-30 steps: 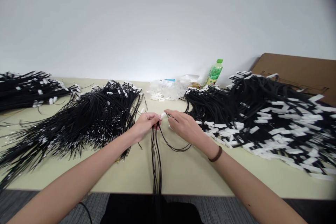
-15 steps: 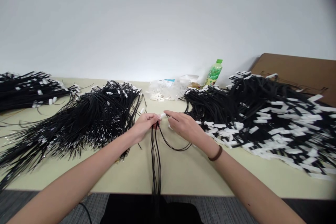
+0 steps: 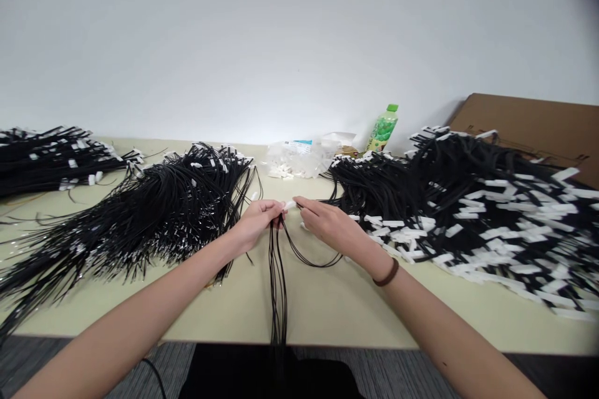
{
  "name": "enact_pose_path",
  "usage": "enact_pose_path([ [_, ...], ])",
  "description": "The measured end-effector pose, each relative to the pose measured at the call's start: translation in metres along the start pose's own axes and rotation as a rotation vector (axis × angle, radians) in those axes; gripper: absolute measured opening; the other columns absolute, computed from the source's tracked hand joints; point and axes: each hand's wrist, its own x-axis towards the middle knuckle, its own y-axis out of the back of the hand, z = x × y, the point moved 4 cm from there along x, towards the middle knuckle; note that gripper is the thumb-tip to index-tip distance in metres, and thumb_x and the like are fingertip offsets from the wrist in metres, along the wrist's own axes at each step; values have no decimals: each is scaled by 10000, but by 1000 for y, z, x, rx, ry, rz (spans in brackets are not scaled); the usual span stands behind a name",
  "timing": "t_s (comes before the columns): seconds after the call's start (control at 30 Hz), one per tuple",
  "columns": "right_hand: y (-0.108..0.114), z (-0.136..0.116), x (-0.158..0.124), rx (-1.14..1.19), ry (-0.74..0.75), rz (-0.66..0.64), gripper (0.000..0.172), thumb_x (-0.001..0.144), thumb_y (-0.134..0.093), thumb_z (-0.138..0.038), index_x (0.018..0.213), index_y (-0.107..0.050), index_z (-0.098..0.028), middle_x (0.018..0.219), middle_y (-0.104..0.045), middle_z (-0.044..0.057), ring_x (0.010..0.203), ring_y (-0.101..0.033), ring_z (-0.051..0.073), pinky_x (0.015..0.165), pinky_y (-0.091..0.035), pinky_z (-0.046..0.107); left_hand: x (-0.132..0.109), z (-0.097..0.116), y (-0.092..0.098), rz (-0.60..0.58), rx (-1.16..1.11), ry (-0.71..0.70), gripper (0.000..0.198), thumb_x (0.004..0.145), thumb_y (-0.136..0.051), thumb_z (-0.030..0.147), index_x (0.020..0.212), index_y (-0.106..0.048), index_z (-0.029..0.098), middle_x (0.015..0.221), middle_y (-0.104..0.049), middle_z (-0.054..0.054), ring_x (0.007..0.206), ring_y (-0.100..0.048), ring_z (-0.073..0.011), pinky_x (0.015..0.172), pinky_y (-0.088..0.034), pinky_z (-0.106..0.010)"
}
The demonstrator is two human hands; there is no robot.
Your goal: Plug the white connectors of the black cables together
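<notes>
My left hand (image 3: 255, 222) and my right hand (image 3: 327, 222) meet over the middle of the pale table (image 3: 327, 305). Between their fingertips sits a small white connector (image 3: 291, 205). The left hand pinches a thin bunch of black wires (image 3: 278, 287) that hangs down over the table's front edge. One black wire loops from the connector under my right hand, whose fingers are pinched on it. A brown band circles my right wrist.
A large heap of black wires (image 3: 154, 212) lies to the left, another heap (image 3: 47, 159) at far left. To the right lies a pile of wires with white connectors (image 3: 468, 212). Behind: a bag of white connectors (image 3: 299, 159), a green bottle (image 3: 382, 128), brown cardboard (image 3: 528, 128).
</notes>
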Motion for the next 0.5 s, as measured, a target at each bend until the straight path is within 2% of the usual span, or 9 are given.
enact_pose_path([
  [0.5, -6, 1, -1, 59, -59, -91, 97, 829, -388, -69, 808, -457, -133, 1071, -510, 113, 900, -559, 149, 731, -524, 264, -1, 1, -3, -31, 13, 0, 371, 598, -693, 484, 597, -579, 131, 569, -509, 20, 528, -445, -84, 541, -365, -239],
])
